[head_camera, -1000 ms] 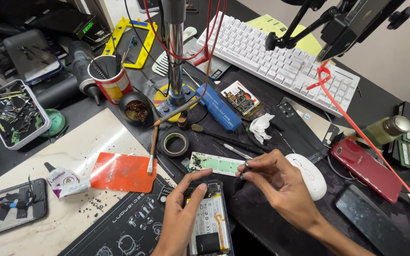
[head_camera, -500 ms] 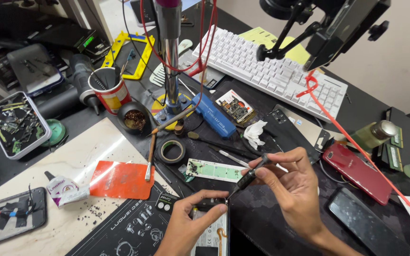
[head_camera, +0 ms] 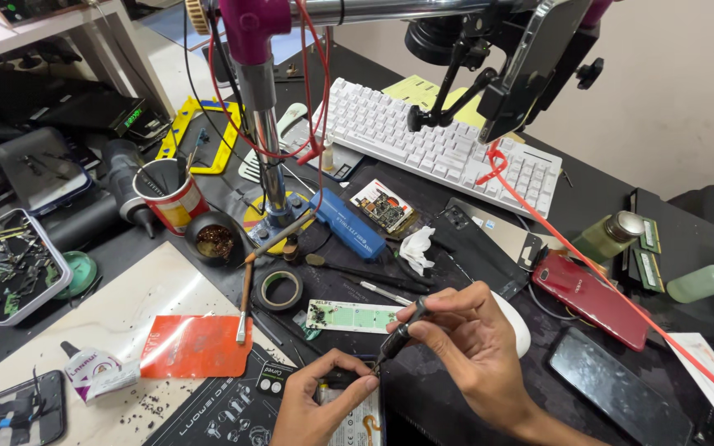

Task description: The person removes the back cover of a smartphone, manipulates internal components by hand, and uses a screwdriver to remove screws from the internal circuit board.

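Observation:
My right hand (head_camera: 473, 347) grips a small black screwdriver (head_camera: 397, 337), its tip pointing down and left at an opened phone (head_camera: 355, 413) at the bottom edge. My left hand (head_camera: 317, 406) rests on that phone, fingers pinched at its top end right by the tool's tip. Just beyond lies a pale green circuit strip (head_camera: 354, 315). Most of the phone is cut off by the frame's bottom edge.
A black work mat (head_camera: 208, 409), orange pry card (head_camera: 196, 347), glue tube (head_camera: 91, 367), tape roll (head_camera: 280, 289) and brush (head_camera: 244, 301) lie left. A parts tray (head_camera: 10, 264), tool cup (head_camera: 171, 194), stand pole (head_camera: 262, 116), white keyboard (head_camera: 440, 149), red phone (head_camera: 592, 297), black phone (head_camera: 621, 396) surround.
The view has shifted, so the hands sit lower in frame. My right hand brought the screwdriver's tip down to the phone's top end, where my left fingers now pinch.

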